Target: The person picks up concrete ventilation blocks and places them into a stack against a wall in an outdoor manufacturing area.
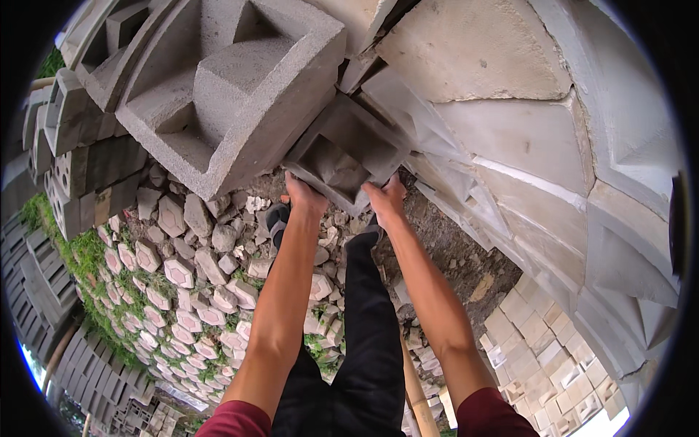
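Observation:
Both my arms reach forward to a grey concrete breeze block (pixel 291 162) with a square rim and a raised wedge inside its recess. My left hand (pixel 305 195) grips its near left corner, and my right hand (pixel 386 197) grips its near right side. The fingers of both hands curl under the block, so their tips are hidden. A bigger block (pixel 255 69) of the same patterned kind rises close on its left. Against its far right side stand stacked pale blocks (pixel 411 113). Whether the held block rests on anything beneath, I cannot tell.
Tall stacks of pale concrete blocks (pixel 517 138) line the right side. Loose rubble (pixel 211 229) and hexagonal pavers (pixel 179 272) with grass between them cover the ground around my feet. More grey blocks (pixel 95 171) are piled at the left. A wooden pole (pixel 416 390) lies beside my right leg.

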A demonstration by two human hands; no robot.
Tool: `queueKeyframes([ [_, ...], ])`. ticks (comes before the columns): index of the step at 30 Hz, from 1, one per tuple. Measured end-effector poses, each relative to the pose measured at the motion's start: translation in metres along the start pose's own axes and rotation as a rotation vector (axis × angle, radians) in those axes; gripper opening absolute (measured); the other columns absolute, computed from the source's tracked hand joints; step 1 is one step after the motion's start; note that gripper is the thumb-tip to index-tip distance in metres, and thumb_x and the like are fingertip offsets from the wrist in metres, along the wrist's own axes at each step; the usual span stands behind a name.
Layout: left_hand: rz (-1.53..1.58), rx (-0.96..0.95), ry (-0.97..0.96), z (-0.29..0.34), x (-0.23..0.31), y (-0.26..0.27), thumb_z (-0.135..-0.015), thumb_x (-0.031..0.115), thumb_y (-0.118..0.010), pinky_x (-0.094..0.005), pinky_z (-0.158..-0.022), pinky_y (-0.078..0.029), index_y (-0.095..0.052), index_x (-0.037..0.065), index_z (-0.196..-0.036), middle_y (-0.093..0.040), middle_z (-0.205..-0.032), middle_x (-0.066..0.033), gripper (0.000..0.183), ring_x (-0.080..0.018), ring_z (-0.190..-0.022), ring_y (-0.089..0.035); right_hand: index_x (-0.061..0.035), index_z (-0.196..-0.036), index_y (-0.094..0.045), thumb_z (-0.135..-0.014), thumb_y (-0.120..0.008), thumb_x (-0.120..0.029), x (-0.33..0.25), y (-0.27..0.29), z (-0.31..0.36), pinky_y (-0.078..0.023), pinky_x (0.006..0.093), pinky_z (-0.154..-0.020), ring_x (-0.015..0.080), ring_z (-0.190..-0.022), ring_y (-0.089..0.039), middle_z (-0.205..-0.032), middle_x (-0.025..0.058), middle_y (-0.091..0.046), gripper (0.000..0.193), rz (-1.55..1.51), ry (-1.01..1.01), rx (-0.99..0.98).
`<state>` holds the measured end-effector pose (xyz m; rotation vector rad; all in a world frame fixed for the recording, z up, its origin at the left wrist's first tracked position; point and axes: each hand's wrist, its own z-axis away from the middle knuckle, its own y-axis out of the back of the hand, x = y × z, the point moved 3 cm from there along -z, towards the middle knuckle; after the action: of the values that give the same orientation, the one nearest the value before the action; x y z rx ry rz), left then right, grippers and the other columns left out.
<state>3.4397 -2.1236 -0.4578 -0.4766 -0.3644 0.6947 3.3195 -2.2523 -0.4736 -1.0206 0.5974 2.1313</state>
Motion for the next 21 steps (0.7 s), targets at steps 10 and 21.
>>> queueKeyframes([
  [10, -0.060, -0.016, -0.052, -0.019, -0.006, 0.007, -0.096, 0.038, -0.027, -0.0468, -0.106, -0.030, -0.044, 0.009, -0.132, -0.044, -0.137, -0.0092, 0.049, -0.0298, -0.126, -0.040, -0.0081, -0.120, -0.042, -0.077, -0.069, -0.006, -0.012, 0.005, -0.003, -0.053, 0.0381, -0.060, 0.0170, -0.091, -0.059, -0.102, 0.0073, -0.057, 0.052, -0.012, -0.135, -0.106],
  [21, -0.900, 0.034, 0.210, 0.126, 0.059, 0.017, -0.099, 0.042, -0.029, -0.0403, -0.109, -0.022, -0.029, 0.003, -0.141, -0.037, -0.144, -0.0121, 0.058, -0.0240, -0.135, -0.030, 0.0026, -0.119, -0.049, -0.090, -0.058, -0.027, -0.059, -0.007, 0.107, -0.048, 0.0339, -0.080, 0.0201, -0.106, -0.056, -0.116, 0.0120, -0.057, 0.042, 0.113, -0.122, 0.296],
])
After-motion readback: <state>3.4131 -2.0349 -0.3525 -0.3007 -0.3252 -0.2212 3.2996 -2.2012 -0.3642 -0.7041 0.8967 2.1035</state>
